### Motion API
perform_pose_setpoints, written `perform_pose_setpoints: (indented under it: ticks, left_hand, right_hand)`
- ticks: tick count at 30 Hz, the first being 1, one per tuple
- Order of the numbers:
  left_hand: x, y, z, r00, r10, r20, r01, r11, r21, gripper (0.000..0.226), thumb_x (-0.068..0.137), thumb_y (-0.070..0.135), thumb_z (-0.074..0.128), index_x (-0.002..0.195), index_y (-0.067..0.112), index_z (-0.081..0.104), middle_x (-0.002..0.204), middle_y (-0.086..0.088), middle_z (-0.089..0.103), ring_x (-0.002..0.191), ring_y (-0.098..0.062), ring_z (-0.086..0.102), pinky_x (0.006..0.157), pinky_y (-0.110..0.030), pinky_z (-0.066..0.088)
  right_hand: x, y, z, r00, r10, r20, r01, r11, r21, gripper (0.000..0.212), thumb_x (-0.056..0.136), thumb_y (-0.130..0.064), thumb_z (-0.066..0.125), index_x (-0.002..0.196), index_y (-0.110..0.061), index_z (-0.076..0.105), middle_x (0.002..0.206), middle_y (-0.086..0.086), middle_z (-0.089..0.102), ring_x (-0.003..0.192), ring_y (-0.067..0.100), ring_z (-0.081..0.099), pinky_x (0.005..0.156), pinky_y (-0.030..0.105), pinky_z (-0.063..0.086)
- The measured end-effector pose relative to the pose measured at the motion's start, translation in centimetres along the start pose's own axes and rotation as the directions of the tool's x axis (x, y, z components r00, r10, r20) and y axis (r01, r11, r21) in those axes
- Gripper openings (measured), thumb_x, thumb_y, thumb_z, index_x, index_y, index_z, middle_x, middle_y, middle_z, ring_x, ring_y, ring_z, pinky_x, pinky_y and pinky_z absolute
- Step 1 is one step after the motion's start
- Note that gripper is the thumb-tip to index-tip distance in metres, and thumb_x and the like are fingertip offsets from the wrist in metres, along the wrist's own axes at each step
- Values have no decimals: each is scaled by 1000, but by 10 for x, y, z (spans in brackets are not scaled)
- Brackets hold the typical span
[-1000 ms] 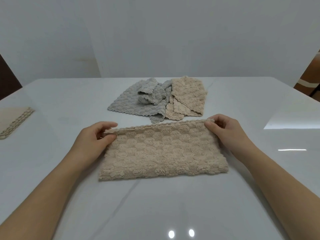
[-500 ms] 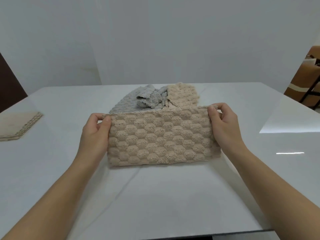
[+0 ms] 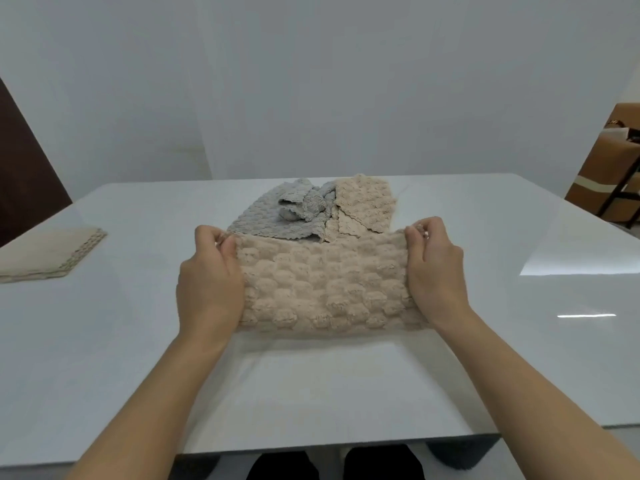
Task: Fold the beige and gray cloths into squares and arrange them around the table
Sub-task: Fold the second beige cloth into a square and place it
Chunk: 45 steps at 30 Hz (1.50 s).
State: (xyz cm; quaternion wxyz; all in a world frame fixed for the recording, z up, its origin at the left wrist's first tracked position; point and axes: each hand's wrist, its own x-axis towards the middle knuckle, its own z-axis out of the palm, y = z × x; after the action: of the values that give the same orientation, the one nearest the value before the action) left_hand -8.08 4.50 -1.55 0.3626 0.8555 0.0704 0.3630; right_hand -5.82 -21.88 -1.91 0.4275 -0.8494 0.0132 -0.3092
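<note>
Beige and puffy, the beige cloth [image 3: 325, 282] you are working on hangs over the near middle of the table [image 3: 346, 393]. Your left hand [image 3: 207, 282] pinches its upper left corner and your right hand [image 3: 436, 271] pinches its upper right corner, thumbs in front and fingers curled behind. It reads as a wide rectangle, so you appear to be halfway through it: doubled once, with one more fold needed, end to end, to make a square. Whether its lower edge touches the tabletop cannot be told. One piece looks finished: a folded beige square [image 3: 45, 254] lies flat at the table's left edge. Beyond your hands, toward the far edge, a heap waits unfolded, with a gray cloth [image 3: 273, 216] crumpled at its middle and a second beige cloth [image 3: 367, 206] touching it on the right. How many pieces are in the heap is not clear. By my reckoning you are early on: one placed, one in hand, at least two left to fold, and the right, far and near edges yet to receive squares.
</note>
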Motion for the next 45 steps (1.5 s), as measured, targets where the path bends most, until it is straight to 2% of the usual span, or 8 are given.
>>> perform_pose_setpoints:
  ticks: [9,12,18,30,34,37,41,45]
  left_hand:
    - [-9,-2,-21,972,-180,154,182,983,4,13,101,27,40,101,16,48,90,-1,52,85,-23,46,73,-31,32]
    - [4,-11,-8,912,-293,286,252,952,173,22,101,29,37,105,13,51,102,-7,56,88,-23,46,76,-32,35]
    - [27,-27,44,916,-255,308,48,835,548,25,101,20,25,111,9,44,102,-13,63,77,-27,49,67,-36,36]
    - [40,-44,81,946,-122,299,-116,736,667,21,97,12,37,117,6,42,93,-12,65,68,-28,50,55,-31,28]
    - [39,-30,75,954,38,299,-216,778,590,38,99,24,40,133,8,38,131,-12,48,113,-30,49,84,-41,38]
    - [23,-6,77,870,177,461,-361,866,347,49,101,25,31,146,8,28,154,-10,26,142,-25,23,116,-44,19]
    - [-3,-4,92,699,60,713,-415,846,335,57,103,34,16,154,12,3,162,-3,-5,148,-16,-7,120,-44,-3]
    - [-7,-16,92,671,-21,742,-387,842,374,61,101,41,14,154,16,-2,161,1,-10,147,-14,-12,120,-43,-6]
  right_hand:
    - [-10,-4,-19,987,112,113,-106,993,-54,20,102,-29,41,95,-14,52,79,-7,55,72,8,49,64,34,34]
    - [2,10,-8,952,206,229,-160,966,-204,23,102,-29,40,95,-12,53,90,3,60,82,21,51,68,33,34]
    - [23,31,42,951,206,231,-41,824,-565,24,104,-28,32,105,-10,47,97,12,61,78,28,48,65,35,35]
    - [41,50,66,963,132,237,87,677,-730,25,103,-27,35,111,-9,50,111,9,51,78,30,54,62,34,33]
    - [49,43,60,956,110,272,122,692,-711,34,102,-28,37,129,-10,45,127,11,47,104,31,53,76,38,38]
    - [38,21,57,932,-32,362,246,789,-563,39,101,-23,32,137,-8,40,141,12,44,126,32,41,99,43,33]
    - [-3,-2,73,706,-9,709,444,785,-432,58,104,-35,17,155,-10,4,163,3,-4,149,22,-9,120,50,-1]
    - [-11,11,83,667,67,742,438,770,-463,60,103,-45,11,155,-19,0,163,-3,-9,149,18,-12,119,52,-7]
